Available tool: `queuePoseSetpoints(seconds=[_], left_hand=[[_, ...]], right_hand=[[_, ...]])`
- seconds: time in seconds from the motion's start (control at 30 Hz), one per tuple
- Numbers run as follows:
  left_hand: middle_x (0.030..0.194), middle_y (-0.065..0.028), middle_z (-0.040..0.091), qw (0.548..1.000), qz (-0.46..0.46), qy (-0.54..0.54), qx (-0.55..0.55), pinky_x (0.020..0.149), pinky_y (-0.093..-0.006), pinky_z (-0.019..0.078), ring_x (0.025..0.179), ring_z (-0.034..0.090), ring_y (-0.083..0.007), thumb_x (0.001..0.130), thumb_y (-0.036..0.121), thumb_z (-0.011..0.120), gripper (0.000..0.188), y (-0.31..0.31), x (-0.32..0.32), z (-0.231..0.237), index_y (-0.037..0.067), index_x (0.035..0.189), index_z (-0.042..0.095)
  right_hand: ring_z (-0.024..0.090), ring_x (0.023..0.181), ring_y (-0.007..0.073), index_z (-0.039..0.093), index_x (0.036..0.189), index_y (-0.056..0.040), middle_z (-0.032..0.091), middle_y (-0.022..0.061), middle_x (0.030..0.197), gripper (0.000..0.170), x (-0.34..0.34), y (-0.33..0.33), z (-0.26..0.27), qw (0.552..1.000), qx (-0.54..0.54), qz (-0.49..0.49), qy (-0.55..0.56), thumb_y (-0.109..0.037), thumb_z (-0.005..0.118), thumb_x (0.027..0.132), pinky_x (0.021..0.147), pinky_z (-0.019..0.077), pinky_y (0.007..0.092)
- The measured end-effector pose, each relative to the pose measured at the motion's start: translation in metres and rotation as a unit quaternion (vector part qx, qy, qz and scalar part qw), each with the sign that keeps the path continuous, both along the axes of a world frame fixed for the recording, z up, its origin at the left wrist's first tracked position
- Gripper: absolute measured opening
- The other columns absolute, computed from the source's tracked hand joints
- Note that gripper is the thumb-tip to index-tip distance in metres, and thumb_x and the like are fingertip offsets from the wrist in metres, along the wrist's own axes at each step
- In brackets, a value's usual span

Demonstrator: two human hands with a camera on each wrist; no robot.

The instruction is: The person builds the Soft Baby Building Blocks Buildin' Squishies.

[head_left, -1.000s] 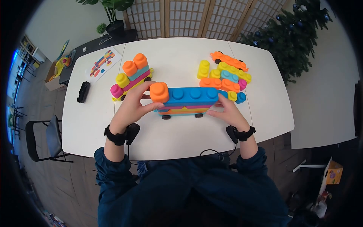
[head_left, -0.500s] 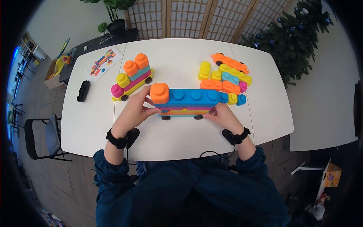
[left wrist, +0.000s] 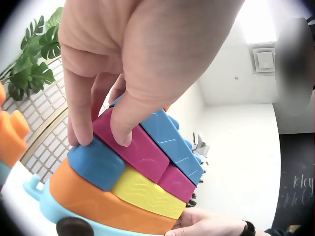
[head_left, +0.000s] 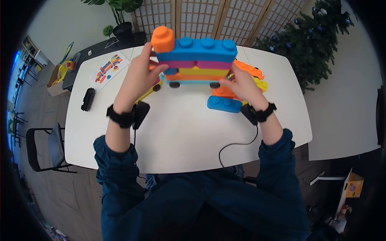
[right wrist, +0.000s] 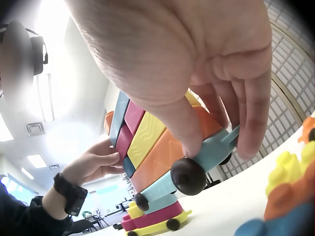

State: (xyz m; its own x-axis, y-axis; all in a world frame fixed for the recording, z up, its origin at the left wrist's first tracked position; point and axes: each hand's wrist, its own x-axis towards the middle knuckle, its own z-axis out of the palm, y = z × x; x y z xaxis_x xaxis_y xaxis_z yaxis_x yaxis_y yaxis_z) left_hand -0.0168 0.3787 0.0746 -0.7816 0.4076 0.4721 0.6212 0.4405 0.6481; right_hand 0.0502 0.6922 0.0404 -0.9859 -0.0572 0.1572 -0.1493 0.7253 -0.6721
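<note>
Forearms: extended over the tabletop (head_left: 177,140). Hands: left hand (head_left: 138,78) and right hand (head_left: 246,85), well apart, thumbs on the near side, each clamped on one end of the wheeled block stack (head_left: 197,60), held above the tabletop. Since earlier frames: stack raised, farther from the body; long blue block (head_left: 224,104) newly uncovered.

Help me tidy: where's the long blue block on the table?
In the head view, the blue block lies right of centre, just below an orange block, left of the right wrist camera.
</note>
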Motion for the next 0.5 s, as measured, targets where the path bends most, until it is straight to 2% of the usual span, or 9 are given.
queuePoseSetpoints(seconds=[0.1,0.13,0.17,0.23,0.27,0.33,0.43,0.5], left_hand=[[0.112,-0.0221,0.069,0.999,0.029,-0.015,-0.004,0.078,-0.0405,0.0586,0.094,0.074,-0.0341,0.089,0.007,0.075,0.048,0.013,-0.038,-0.008,0.0,0.126,0.046],[0.11,-0.0237,0.07,0.998,0.047,-0.032,-0.004,0.078,-0.0433,0.058,0.094,0.073,-0.0378,0.088,0.006,0.075,0.046,0.019,-0.044,-0.009,0.0,0.123,0.045],[0.11,-0.0237,0.07,0.999,0.045,-0.031,-0.002,0.078,-0.0433,0.058,0.094,0.073,-0.0378,0.088,0.006,0.075,0.046,0.025,-0.052,-0.014,0.0,0.123,0.045],[0.106,-0.0255,0.07,0.992,0.105,-0.061,-0.042,0.082,-0.0478,0.0571,0.096,0.071,-0.0435,0.087,0.005,0.075,0.048,0.033,-0.069,-0.029,0.0,0.124,0.045],[0.106,-0.0255,0.07,0.992,0.106,-0.061,-0.043,0.082,-0.0478,0.0571,0.096,0.071,-0.0435,0.087,0.005,0.075,0.048,0.036,-0.076,-0.035,0.0,0.124,0.045],[0.103,-0.0272,0.07,0.988,0.135,-0.051,-0.061,0.086,-0.0518,0.0557,0.1,0.068,-0.0475,0.085,0.004,0.074,0.049,0.039,-0.085,-0.045,0.001,0.124,0.045],[0.104,-0.028,0.07,0.982,0.163,-0.061,-0.075,0.087,-0.0529,0.0556,0.102,0.067,-0.0482,0.085,0.004,0.074,0.05,0.044,-0.081,-0.044,0.001,0.124,0.045],[0.106,-0.0271,0.07,0.978,0.169,-0.077,-0.099,0.087,-0.05,0.0555,0.102,0.068,-0.0462,0.085,0.005,0.075,0.05,0.045,-0.08,-0.047,0.0,0.126,0.046]], right_hand=[[0.071,0.093,0.0324,0.056,0.131,-0.0001,0.073,0.0189,0.108,0.053,-0.053,0.009,-0.01,0.999,0.048,-0.012,0.019,-0.021,0.077,0.088,0.085,0.0561,0.0405],[0.07,0.099,0.0337,0.056,0.131,-0.0005,0.073,0.0192,0.109,0.051,-0.071,0.013,-0.019,0.998,0.055,0.003,0.015,-0.021,0.076,0.089,0.088,0.0556,0.0415],[0.07,0.104,0.0349,0.056,0.13,-0.0009,0.073,0.0195,0.111,0.05,-0.084,0.015,-0.026,0.998,0.063,0.016,0.012,-0.021,0.075,0.089,0.091,0.0551,0.0425],[0.069,0.106,0.0357,0.057,0.129,-0.0012,0.073,0.0196,0.112,0.049,-0.099,0.012,-0.036,0.997,0.08,0.014,-0.004,-0.022,0.075,0.089,0.092,0.0549,0.0433],[0.068,0.109,0.0364,0.057,0.128,-0.0015,0.073,0.0197,0.112,0.048,-0.106,0.01,-0.041,0.995,0.097,0.014,-0.018,-0.022,0.075,0.089,0.093,0.0547,0.044],[0.068,0.109,0.0361,0.058,0.128,-0.0021,0.073,0.0197,0.113,0.049,-0.121,0.008,-0.056,0.994,0.106,0.005,-0.024,-0.022,0.076,0.088,0.094,0.0544,0.0443],[0.068,0.109,0.0356,0.059,0.128,-0.0038,0.073,0.0194,0.114,0.051,-0.131,0.005,-0.069,0.991,0.13,-0.003,-0.04,-0.023,0.077,0.085,0.095,0.054,0.0446],[0.068,0.109,0.0355,0.059,0.129,-0.0049,0.073,0.0191,0.114,0.052,-0.132,0.004,-0.07,0.989,0.141,0.0,-0.049,-0.024,0.078,0.084,0.096,0.054,0.0446]])
